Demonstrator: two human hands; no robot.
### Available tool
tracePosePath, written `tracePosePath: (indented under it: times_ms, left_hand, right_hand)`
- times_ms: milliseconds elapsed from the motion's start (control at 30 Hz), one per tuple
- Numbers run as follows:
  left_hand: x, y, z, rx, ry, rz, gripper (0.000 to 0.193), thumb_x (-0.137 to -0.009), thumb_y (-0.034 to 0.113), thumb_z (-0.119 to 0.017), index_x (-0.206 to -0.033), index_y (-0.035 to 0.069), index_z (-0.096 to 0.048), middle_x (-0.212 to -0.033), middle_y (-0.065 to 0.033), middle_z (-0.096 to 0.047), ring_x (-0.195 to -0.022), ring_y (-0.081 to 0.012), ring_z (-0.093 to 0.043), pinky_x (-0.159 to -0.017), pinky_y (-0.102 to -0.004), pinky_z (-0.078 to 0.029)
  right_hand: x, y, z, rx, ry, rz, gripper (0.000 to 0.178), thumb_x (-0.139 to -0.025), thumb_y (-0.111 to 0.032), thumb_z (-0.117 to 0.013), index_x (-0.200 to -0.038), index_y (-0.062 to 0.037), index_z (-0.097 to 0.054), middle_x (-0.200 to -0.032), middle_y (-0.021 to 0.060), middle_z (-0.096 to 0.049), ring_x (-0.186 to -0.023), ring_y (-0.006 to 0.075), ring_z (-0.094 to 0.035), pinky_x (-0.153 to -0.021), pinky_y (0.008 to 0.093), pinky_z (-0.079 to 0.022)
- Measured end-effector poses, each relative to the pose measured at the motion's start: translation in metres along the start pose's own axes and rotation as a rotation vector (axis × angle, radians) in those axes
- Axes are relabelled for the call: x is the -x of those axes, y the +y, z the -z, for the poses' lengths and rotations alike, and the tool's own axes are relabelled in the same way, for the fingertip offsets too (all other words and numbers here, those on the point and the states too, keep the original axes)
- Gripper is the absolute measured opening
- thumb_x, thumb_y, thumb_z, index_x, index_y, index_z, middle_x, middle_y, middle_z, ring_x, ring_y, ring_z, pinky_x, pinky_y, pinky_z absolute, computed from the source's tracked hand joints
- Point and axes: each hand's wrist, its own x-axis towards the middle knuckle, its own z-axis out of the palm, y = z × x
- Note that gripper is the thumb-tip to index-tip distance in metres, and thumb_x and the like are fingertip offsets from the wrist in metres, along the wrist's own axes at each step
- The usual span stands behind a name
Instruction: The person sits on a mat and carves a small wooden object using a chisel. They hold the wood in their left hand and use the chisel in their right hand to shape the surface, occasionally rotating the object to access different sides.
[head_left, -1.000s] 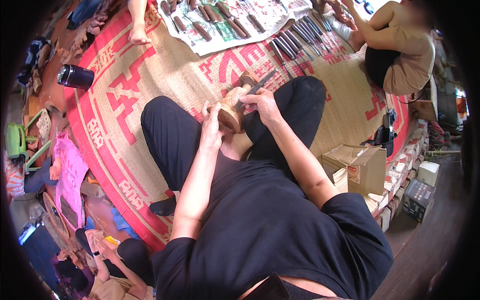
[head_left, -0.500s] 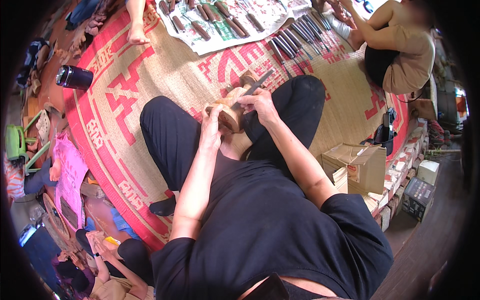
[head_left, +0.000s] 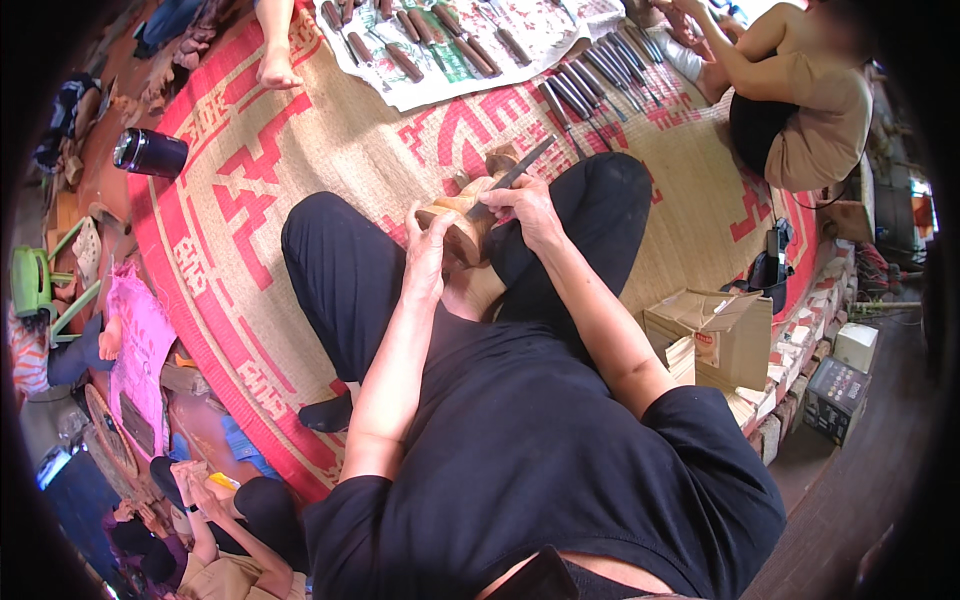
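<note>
A carved light-brown wooden piece [head_left: 463, 238] rests in my lap, near my bare foot, its rounded end toward me. Around that end's left side, the fingers of my left hand [head_left: 427, 243] are wrapped. My right hand [head_left: 528, 212] grips a long, dark grey, file-like bar [head_left: 527, 160], which slants across the top of the wood. One end of the bar points away to the far right; its near end lies against the wood between my hands. Whether it is a file or a chisel, I cannot tell. My fingers partly cover the wood.
Several brown-handled carving tools [head_left: 470, 55] lie on a printed sheet [head_left: 410, 95] ahead, with dark-handled ones [head_left: 568, 90] beside it on the woven mat [head_left: 250, 200]. A dark flask [head_left: 150, 153] lies left. A cardboard box [head_left: 735, 340] stands right. Other people sit around.
The dark bar has slid slightly up and to the right with my right hand. My left hand has shifted a little on the wood, still holding it.
</note>
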Motion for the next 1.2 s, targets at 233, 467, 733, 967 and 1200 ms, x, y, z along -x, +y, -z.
tracePosePath:
  times_ms: [233, 467, 733, 967, 1200]
  left_hand:
    - [0.002, 0.002, -0.002, -0.030, -0.012, -0.024, 0.089, -0.078, 0.028, -0.071, -0.144, 0.006, -0.015, -0.120, -0.0152, -0.049, -0.116, -0.0220, -0.044, -0.098, -0.0367, -0.035]
    - [-0.008, -0.003, 0.005, 0.050, -0.036, -0.036, 0.078, -0.086, 0.030, -0.064, -0.144, 0.007, -0.018, -0.133, -0.0177, -0.038, -0.119, -0.0231, -0.041, -0.099, -0.0355, -0.035]
    - [-0.018, -0.026, 0.017, -0.018, -0.011, -0.018, 0.058, -0.093, 0.027, -0.054, -0.140, 0.008, -0.027, -0.130, -0.0164, -0.043, -0.114, -0.0245, -0.049, -0.091, -0.0403, -0.045]
    - [-0.010, -0.024, 0.018, 0.124, -0.027, 0.121, 0.047, -0.090, 0.029, -0.058, -0.128, 0.011, -0.038, -0.124, -0.0106, -0.048, -0.109, -0.0229, -0.052, -0.088, -0.0379, -0.046]
    - [-0.023, -0.046, 0.028, 0.260, -0.102, 0.074, 0.045, -0.089, 0.020, -0.059, -0.129, 0.009, -0.041, -0.123, -0.0075, -0.049, -0.111, -0.0199, -0.050, -0.091, -0.0338, -0.045]
  right_hand:
    - [0.001, 0.004, 0.000, -0.028, -0.001, -0.006, 0.010, -0.067, -0.005, -0.072, -0.070, -0.0037, -0.063, -0.064, 0.0025, -0.061, -0.053, 0.0099, -0.052, -0.052, 0.0219, -0.040]
    - [0.013, -0.001, -0.009, -0.004, -0.078, -0.008, 0.010, -0.069, -0.004, -0.072, -0.072, -0.0028, -0.062, -0.066, 0.0036, -0.062, -0.055, 0.0093, -0.053, -0.053, 0.0216, -0.041]
    - [0.013, 0.006, -0.002, 0.037, -0.036, 0.024, 0.008, -0.072, -0.004, -0.070, -0.076, -0.0017, -0.064, -0.068, 0.0038, -0.063, -0.059, 0.0089, -0.054, -0.058, 0.0218, -0.042]
    - [0.016, 0.005, -0.002, -0.033, -0.053, 0.045, 0.009, -0.072, -0.005, -0.071, -0.079, -0.0021, -0.065, -0.069, 0.0033, -0.064, -0.060, 0.0093, -0.055, -0.059, 0.0224, -0.043]
    - [0.013, 0.012, -0.004, 0.034, -0.060, 0.041, 0.012, -0.069, -0.002, -0.066, -0.081, -0.0024, -0.068, -0.073, 0.0022, -0.065, -0.065, 0.0114, -0.059, -0.061, 0.0250, -0.047]
